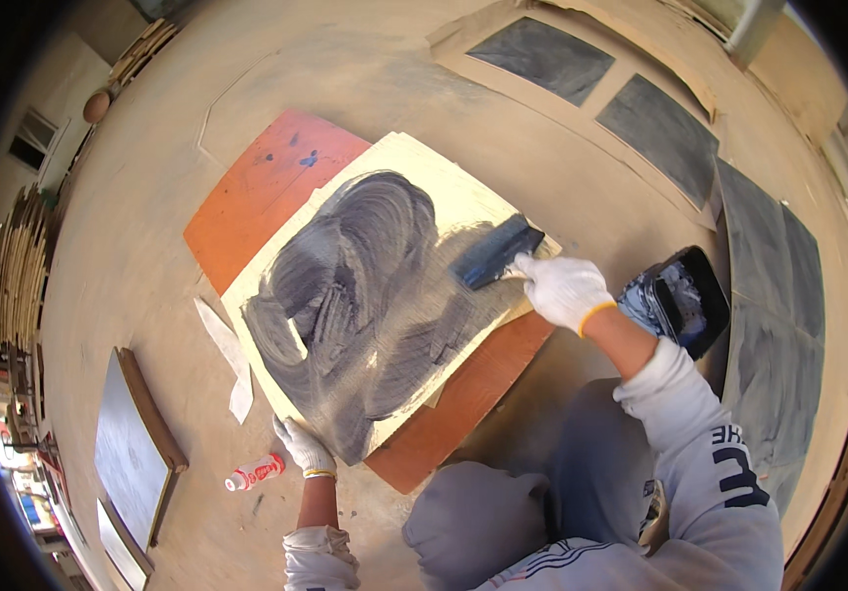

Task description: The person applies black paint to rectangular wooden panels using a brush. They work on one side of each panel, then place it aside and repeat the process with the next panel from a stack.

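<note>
One pale rectangular panel (394, 305) was positioned on orange-red sheeting (257, 212) laid on the floor (133, 266). Dark coating (385, 222) was spread unevenly over its face, with pale margins uncovered. One wide, dark applicator (493, 253) was held above the panel's right-hand end, its handle enclosed by the curled fingers of the gloved right hand (567, 293). The gloved left hand (306, 448) was placed at the panel's near left edge; whether the edge was pinched could not be determined. A black tub (705, 305) was located near the right forearm. The panel was judged light and fairly stiff, slippery where coated, and best gripped by its bare margins. The applicator was judged light and best held by the handle.
</note>
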A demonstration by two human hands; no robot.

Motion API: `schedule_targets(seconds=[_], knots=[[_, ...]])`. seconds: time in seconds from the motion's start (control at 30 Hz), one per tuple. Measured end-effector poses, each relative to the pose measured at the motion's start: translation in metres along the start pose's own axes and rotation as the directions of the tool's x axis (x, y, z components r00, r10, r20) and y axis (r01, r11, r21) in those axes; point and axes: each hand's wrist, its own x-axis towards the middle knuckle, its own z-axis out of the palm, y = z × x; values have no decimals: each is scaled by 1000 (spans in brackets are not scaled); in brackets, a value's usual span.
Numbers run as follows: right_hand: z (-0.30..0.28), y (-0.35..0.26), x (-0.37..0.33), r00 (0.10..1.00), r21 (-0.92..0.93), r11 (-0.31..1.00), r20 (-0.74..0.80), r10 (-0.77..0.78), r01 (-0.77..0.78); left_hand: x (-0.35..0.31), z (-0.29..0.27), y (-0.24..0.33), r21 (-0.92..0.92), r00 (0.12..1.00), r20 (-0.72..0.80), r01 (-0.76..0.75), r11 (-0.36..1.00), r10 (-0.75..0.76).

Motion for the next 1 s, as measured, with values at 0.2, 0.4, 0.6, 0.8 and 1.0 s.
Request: schedule_targets(seconds=[0.2,0.4,0.6,0.8,1.0], knots=[[0,-51,158,1000,29,1000,16,-3,3,1,6,-3,-22,1000,-10,-22,1000,22],[-5,-73,181,991,-2,992,56,-125,125,-10,3,4,117,998,-31,-49,992,53],[-28,-59,115,989,-154,985,130,-63,83,-12,-4,10,167,994,-68,-78,983,91],[-22,-95,249,988,-85,984,-9,-155,154,-19,23,11,179,999,-37,-19,984,26],[-20,-147,171,948,-151,948,200,-250,282,-10,-2,-1,166,990,-76,-101,981,115]])
